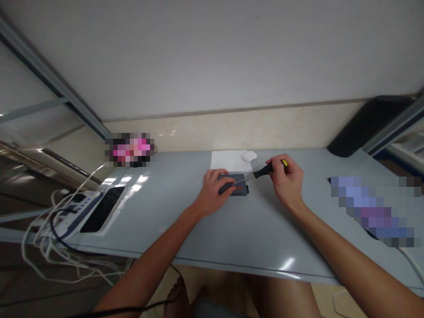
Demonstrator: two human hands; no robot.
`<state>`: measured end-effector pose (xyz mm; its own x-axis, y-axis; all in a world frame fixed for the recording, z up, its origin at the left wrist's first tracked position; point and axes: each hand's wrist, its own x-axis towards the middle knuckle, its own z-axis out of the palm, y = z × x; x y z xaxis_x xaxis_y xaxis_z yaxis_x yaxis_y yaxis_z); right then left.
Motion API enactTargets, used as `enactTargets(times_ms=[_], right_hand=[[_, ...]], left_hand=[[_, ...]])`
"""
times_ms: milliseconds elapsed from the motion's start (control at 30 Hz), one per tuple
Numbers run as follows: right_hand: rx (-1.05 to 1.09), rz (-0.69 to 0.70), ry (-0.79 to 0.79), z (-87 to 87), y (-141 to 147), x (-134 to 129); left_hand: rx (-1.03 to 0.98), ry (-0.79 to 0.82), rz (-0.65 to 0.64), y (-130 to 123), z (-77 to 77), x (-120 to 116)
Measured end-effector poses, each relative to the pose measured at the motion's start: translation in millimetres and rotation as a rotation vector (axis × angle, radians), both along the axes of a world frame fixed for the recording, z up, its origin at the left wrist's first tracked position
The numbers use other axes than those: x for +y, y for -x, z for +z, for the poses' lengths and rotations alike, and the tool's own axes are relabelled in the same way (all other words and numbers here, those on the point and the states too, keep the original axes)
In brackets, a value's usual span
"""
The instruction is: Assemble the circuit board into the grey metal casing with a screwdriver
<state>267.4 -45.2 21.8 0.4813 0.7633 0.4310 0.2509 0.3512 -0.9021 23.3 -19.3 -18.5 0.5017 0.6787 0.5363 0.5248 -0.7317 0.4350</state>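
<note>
Person sits at a light gray table (198,240), both hands in view. Left hand (215,190) is on a small dark gray box (240,178), fingers curled over its left end, gripping it against the tabletop. Box lies flat around mid-table, with rows of small holes along the near side, orange marking on the top near that edge, and a black connector (247,189) sticking out on the right.

Right hand (286,179) is closed around a screwdriver (264,171), black handle with yellow end. Shaft slants down leftward across the box toward the left thumb and index finger; exact tip contact is hard to tell, fingers crowd it.

Just behind the box: white paper (225,160), with a small rounded white object (248,156) on its right part. Table's left side: flat white item with a black panel (104,210), beside it a white power strip (71,216) with tangled white cables (43,269) hanging over the edge. Pixelated pink-and-black patch (132,150) at back left, pixelated bluish patch (371,207) at right. Black cylinder (367,126) leans at back right. Plain wall (212,57) behind.
</note>
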Motion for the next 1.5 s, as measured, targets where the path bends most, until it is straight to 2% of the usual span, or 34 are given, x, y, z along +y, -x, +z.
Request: enactTargets(times_ms=[133,300,400,600,733,900,1033,1167,1233,1333,1400,1500], right_hand=[[0.072,0.006,0.02,4.3,1.9,-0.1],[0.264,-0.018,0.074,5.7,-2.3,5.4],[0.376,-0.05,0.101,4.4,-4.7,8.9],[0.601,-0.077,0.247,0.8,-4.3,13.4],[0.712,-0.061,0.317,-0.1,-4.0,14.8],[0.798,-0.046,0.369,-0.6,-8.2,15.4],[0.839,-0.004,0.379,-3.3,-12.7,17.2],[0.855,0.012,0.385,-9.2,-16.0,19.3],[0.823,0.031,0.381,-13.3,-17.7,19.8],[0.74,0.07,0.362,-18.8,-19.0,20.4],[0.716,0.058,0.362,-20.3,-18.1,20.9],[0.64,-0.049,0.345,-17.8,-14.2,20.8]], left_hand=[[-0.034,-0.043,-0.004,1.5,-3.5,4.1],[0.06,-0.018,-0.02,2.0,5.2,13.5],[0.112,-0.006,0.036,4.2,12.3,38.6],[0.139,0.04,0.188,8.3,13.8,111.7],[0.193,0.036,0.197,9.0,5.8,129.8],[0.304,0.019,0.145,15.5,-5.0,126.4],[0.338,0.027,0.129,24.3,-0.1,118.5],[0.224,0.021,0.237,26.8,13.5,82.9],[0.173,0.097,0.254,22.6,17.7,54.3],[0.14,0.248,0.214,13.1,18.2,16.8],[0.094,0.297,0.196,9.9,16.9,6.1],[0.046,0.38,0.115,15.3,16.7,13.7]])
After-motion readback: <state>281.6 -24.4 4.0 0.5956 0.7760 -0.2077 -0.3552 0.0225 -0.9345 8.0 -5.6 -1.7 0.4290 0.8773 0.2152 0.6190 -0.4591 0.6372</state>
